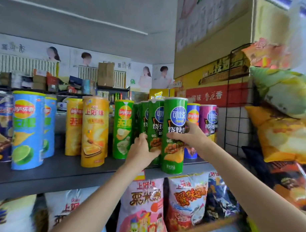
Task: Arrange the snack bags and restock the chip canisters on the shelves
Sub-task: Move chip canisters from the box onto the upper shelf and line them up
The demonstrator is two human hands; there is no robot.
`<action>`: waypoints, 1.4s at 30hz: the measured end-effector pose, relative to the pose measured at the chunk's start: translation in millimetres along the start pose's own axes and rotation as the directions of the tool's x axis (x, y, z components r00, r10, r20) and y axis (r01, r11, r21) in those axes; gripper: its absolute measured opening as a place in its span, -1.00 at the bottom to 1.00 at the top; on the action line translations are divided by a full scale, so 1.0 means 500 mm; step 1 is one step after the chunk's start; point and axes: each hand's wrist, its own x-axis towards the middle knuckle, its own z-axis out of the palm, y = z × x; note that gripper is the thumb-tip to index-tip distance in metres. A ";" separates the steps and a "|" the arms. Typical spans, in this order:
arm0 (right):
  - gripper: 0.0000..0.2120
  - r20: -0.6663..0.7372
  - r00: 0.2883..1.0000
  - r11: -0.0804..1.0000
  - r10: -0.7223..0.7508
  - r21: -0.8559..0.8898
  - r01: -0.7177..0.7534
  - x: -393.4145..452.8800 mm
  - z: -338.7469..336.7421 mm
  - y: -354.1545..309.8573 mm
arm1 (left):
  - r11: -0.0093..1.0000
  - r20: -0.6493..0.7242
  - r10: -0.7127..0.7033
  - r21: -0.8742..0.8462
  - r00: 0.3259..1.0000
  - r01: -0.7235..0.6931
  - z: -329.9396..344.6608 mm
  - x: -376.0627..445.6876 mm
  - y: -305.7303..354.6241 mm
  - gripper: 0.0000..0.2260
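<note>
Seating green chip cans on the shelf (60, 166).
My right hand (191, 136) grips the front can (174, 134) mid-body; my left hand (142, 150) wraps the next can (155, 126). Light, stiff, slick.

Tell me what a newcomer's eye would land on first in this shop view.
Most striking are the two hands at centre: the right hand grips the front green canister at the shelf edge, and the left hand holds the green canister behind it. Left of them stand a tall blue canister and an orange canister. Puffy snack bags crowd the right side.

green canister (174, 134), blue canister (27, 128), yellow canister (94, 131), grey shelf (60, 171)
</note>
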 end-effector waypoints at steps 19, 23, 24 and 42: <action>-0.48 0.057 0.998 0.993 -0.014 -0.112 0.020 0.091 0.032 0.028 | 0.979 -0.026 -0.174 0.103 0.984 0.176 0.059 0.080 -0.055 -0.53; -0.48 0.064 0.998 0.995 -0.024 -0.096 0.030 0.094 0.038 0.032 | 0.987 -0.015 -0.140 0.081 0.990 0.141 0.055 0.084 -0.069 -0.50; -0.52 0.073 0.997 0.996 -0.036 -0.075 0.041 0.092 0.036 0.035 | 0.989 -0.002 -0.124 0.077 0.992 0.124 0.054 0.083 -0.072 -0.48; -0.46 -0.087 0.978 0.955 -0.191 -0.247 0.164 0.062 0.075 0.041 | 0.994 -0.232 0.108 -0.004 0.967 -0.112 0.051 0.014 -0.074 -0.67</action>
